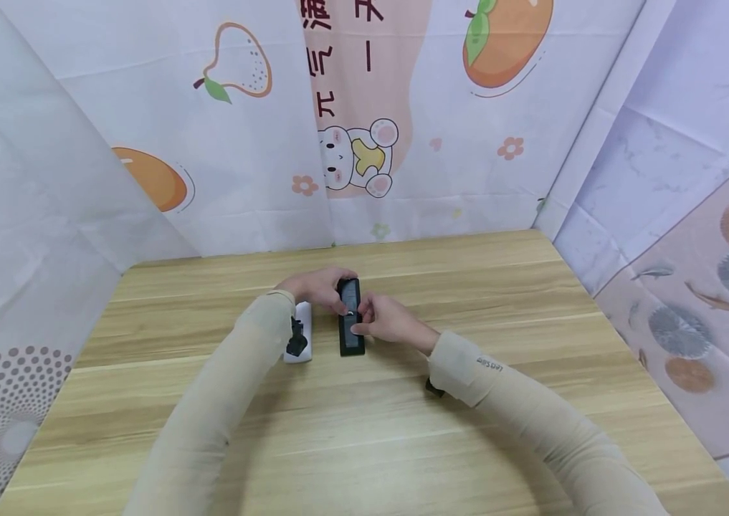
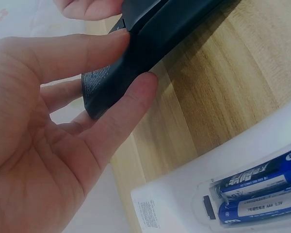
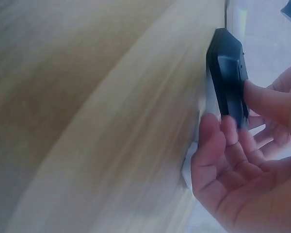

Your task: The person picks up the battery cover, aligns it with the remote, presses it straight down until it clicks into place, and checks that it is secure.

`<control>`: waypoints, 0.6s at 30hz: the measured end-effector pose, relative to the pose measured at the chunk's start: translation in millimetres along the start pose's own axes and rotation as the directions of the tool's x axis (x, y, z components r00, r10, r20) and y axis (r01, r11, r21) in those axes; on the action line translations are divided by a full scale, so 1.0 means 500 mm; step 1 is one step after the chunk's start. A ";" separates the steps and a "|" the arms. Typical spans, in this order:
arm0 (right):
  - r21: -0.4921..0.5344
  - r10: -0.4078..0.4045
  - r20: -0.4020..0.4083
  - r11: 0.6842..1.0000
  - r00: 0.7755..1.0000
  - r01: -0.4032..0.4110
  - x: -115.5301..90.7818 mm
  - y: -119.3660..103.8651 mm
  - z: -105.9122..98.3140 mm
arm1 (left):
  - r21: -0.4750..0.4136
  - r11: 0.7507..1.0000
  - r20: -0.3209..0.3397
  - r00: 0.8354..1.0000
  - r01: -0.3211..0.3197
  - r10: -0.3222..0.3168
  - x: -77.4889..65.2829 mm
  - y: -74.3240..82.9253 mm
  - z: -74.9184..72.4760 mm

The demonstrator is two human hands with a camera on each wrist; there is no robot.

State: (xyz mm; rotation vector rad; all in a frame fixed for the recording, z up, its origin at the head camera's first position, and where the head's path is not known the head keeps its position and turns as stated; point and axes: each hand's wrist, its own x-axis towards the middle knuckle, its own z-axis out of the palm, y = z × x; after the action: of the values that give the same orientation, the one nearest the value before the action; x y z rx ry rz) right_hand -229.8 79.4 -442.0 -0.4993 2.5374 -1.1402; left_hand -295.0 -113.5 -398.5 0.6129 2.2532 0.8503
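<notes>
A black remote control lies lengthwise near the middle of the table in the head view. My left hand grips its far end, with thumb and fingers on either side in the left wrist view. A dark panel stands slightly raised along the remote's back, beside a strip of small print. My right hand holds the near half from the right. In the right wrist view its thumb presses on the remote's back, and its other fingers curl at the side. Part of the remote is hidden behind my hands.
Left of the black remote lies a white remote control, partly hidden by my left wrist's camera. Its battery bay is uncovered, with blue AAA batteries inside. The wooden table meets a printed curtain at the back.
</notes>
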 end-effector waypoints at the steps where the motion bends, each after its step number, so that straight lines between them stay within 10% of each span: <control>1: 0.004 0.004 -0.002 1.000 1.000 -0.004 0.000 0.002 0.000 | -0.004 1.000 0.001 1.000 0.003 -0.003 0.000 0.001 0.000; 18: 0.093 0.053 0.113 0.994 0.992 -0.064 0.002 0.005 -0.008 | -0.011 1.000 -0.003 1.000 0.022 -0.022 0.000 0.005 0.001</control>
State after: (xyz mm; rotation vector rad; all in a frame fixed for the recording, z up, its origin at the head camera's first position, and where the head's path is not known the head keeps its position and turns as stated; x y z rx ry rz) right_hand -232.9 82.8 -441.4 -0.4472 2.3746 -1.1740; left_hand -293.9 -111.6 -396.8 0.5811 2.2529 0.8529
